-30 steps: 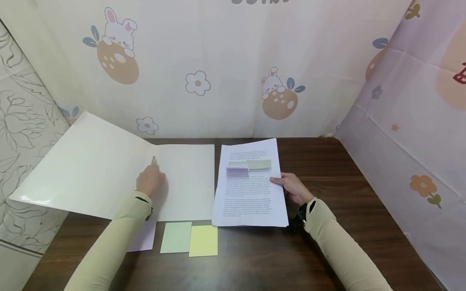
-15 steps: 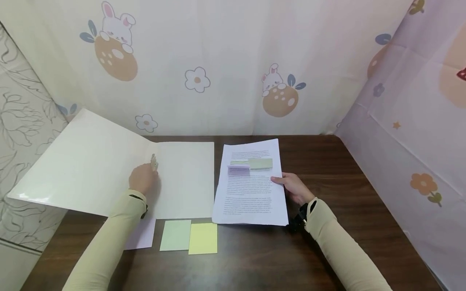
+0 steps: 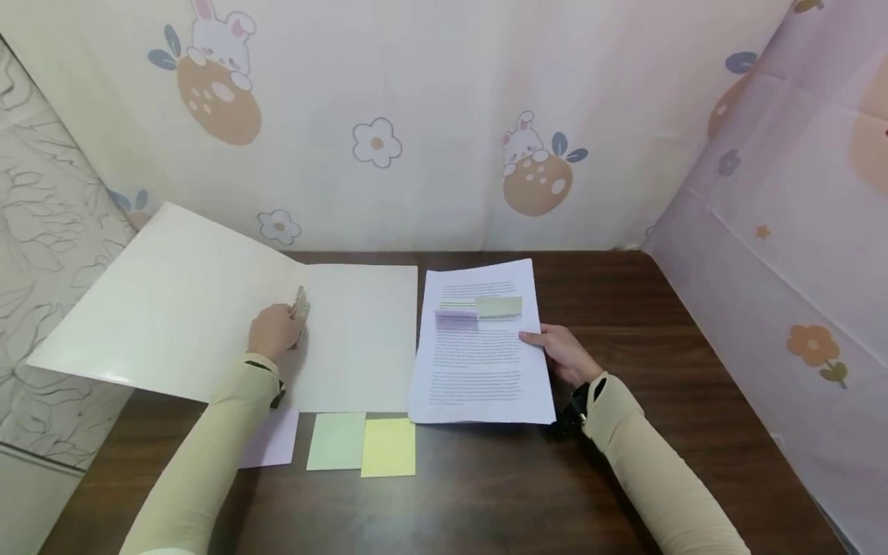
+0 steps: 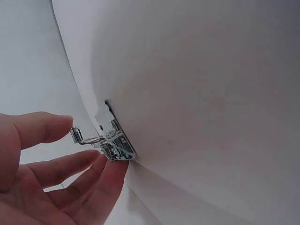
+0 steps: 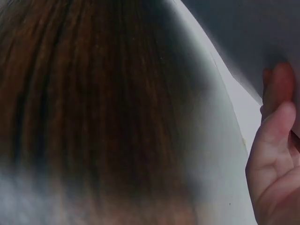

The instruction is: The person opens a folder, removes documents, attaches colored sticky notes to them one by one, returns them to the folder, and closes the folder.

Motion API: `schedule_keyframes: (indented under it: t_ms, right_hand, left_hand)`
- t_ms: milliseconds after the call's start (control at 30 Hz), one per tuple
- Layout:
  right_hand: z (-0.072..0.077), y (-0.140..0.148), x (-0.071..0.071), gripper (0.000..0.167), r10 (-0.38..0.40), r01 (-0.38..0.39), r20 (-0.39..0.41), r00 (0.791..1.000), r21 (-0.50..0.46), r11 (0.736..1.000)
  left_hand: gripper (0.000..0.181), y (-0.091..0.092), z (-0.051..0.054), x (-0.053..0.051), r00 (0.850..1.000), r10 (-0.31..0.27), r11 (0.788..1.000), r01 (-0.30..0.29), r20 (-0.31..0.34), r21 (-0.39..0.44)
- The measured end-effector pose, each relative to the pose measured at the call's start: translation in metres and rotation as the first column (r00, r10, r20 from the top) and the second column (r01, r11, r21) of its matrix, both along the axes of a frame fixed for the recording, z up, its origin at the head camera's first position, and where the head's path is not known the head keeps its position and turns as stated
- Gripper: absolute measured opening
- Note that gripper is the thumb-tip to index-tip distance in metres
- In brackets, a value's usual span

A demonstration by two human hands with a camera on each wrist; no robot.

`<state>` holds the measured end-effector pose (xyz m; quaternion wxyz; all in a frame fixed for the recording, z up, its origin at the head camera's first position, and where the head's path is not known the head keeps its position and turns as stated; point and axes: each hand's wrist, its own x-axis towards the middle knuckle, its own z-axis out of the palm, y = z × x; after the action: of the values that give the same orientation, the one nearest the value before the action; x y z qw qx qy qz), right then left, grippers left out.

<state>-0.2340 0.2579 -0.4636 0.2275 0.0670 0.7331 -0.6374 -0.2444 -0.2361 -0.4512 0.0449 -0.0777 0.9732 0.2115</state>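
A white folder (image 3: 361, 339) lies opened on the table, its left cover (image 3: 153, 308) raised at a slant. Near the fold is a metal lever clip (image 3: 301, 303). My left hand (image 3: 273, 331) pinches this clip; in the left wrist view the thumb (image 4: 47, 126) is at its lever and the other fingers are at its base. My right hand (image 3: 565, 354) grips the right edge of a stack of printed sheets (image 3: 479, 385), thumb on top and fingers beneath. A purple sticky note (image 3: 456, 317) and a green sticky note (image 3: 498, 307) are on the top sheet.
In front of the folder lie a green sticky pad (image 3: 336, 442), a yellow sticky pad (image 3: 388, 449) and a purple pad (image 3: 272, 441) partly under the left sleeve. The dark wooden table (image 3: 624, 301) ends at a patterned curtain (image 3: 430, 193) behind.
My left hand has shifted slightly left against the folder, and more of the metal clip shows. The right hand keeps its grip on the sheets. The head view has tilted a little.
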Motion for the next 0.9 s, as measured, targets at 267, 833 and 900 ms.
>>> schedule_keyframes:
  t_ms: [267,833,900]
  right_hand:
    - [0.007,0.002,-0.001,0.052,-0.01,0.011,0.003,1.0,-0.026,1.0]
    - [0.017,0.006,-0.007,0.052,-0.014,0.016,0.017,1.0,-0.081,0.997]
    - [0.017,0.004,-0.008,0.052,-0.015,0.016,0.015,1.0,-0.081,0.997]
  left_hand:
    - [0.029,0.007,0.0,-0.005,1.0,-0.018,0.999,0.017,0.014,0.042]
    - [0.051,0.044,0.0,-0.015,0.992,-0.077,0.984,0.059,0.101,0.165]
    - [0.052,0.049,0.0,-0.016,0.99,-0.089,0.98,0.069,0.106,0.184]
